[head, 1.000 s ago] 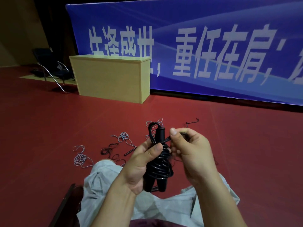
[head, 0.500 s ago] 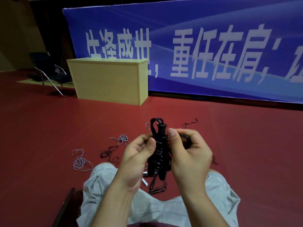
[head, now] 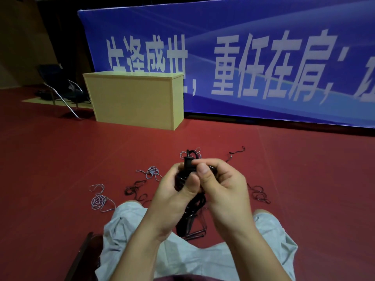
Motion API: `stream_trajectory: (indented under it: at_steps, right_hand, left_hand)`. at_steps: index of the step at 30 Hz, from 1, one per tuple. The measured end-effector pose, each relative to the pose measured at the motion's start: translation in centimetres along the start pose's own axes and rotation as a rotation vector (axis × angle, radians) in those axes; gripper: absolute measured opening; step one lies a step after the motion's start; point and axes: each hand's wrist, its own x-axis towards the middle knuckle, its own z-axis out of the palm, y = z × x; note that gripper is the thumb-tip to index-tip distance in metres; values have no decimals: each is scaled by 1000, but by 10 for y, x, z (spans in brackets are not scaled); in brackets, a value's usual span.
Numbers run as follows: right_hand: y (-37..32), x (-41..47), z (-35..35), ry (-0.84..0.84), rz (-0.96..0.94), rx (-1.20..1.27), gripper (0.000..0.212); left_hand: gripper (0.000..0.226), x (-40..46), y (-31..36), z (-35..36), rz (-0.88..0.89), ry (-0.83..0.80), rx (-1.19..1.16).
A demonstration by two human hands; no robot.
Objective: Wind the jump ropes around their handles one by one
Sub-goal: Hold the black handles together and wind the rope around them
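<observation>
Both hands hold one black jump rope [head: 189,175] above the lap, nearly wound: left hand [head: 174,191] grips the bundle, right hand [head: 221,185] pinches the cord's end. Several loose ropes [head: 99,199] wait on the floor [head: 60,159].

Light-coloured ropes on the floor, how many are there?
3: one light rope left of the knee, one left of the hands, one just behind them. Hands may hide more.

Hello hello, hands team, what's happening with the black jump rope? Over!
Left hand grips the black jump rope bundle. Right hand pinches its cord near the top. Loose ropes on the red floor not yet wound. Nothing in the way.
</observation>
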Motion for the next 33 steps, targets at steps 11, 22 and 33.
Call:
stream_trajectory:
  at_steps: [11,22,33]
  right_hand:
    - [-3,10,-22,-24,20,-154,15]
    - [-9,20,-32,68,171,-82,13]
    - [-17,15,-26,17,149,30,15]
  left_hand:
    - [51,3,-5,-9,-42,45,-61]
    - [46,-2,-6,-2,-67,14,-114]
    - [21,-3,0,11,-35,78,-3]
